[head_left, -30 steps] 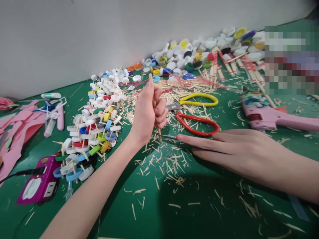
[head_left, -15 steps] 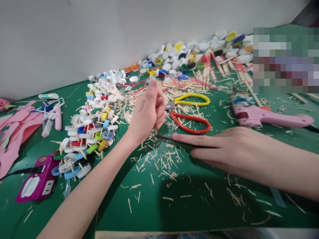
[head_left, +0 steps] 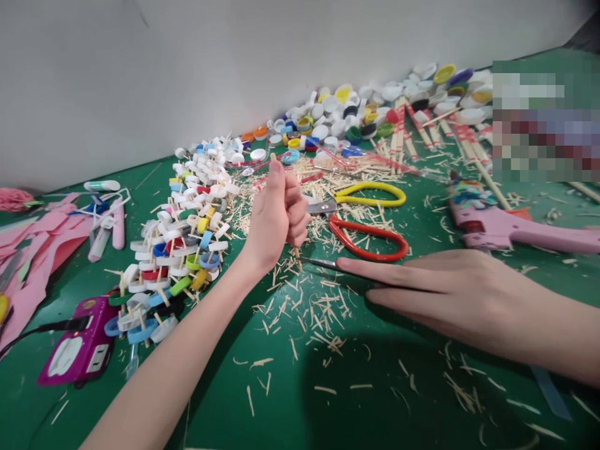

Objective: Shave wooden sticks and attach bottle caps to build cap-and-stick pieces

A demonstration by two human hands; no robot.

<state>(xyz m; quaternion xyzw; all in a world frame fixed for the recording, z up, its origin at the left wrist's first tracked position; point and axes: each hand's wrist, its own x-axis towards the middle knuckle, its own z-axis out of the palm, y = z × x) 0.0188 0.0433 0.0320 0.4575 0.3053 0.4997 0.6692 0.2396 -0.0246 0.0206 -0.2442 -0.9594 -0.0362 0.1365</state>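
Observation:
My left hand [head_left: 276,215] is closed in a fist, thumb on top, around a slim wooden stick [head_left: 297,254]. One end of the stick pokes out below the fist and a bit of the other shows above the thumb. My right hand [head_left: 435,284] lies low over the table, fingers stretched along a thin dark knife [head_left: 321,263], whose tip is close to the stick's lower end; its handle is hidden under the hand. Scissors [head_left: 370,232] with one yellow and one red handle lie just behind, blades partly covered by my left hand. Wood shavings [head_left: 328,306] are scattered beneath.
Bottle caps with sticks through them [head_left: 187,231] are heaped at left, beside a magenta power adapter [head_left: 77,344] and pink strips [head_left: 42,244]. Loose caps [head_left: 328,112] and red-wrapped chopsticks [head_left: 398,128] lie along the wall. A pink glue gun [head_left: 515,228] rests at right.
The view has shifted, so the table things sit slightly right and lower. My left fist has moved a little left of the scissors, showing more of their blades and the stick's lower end.

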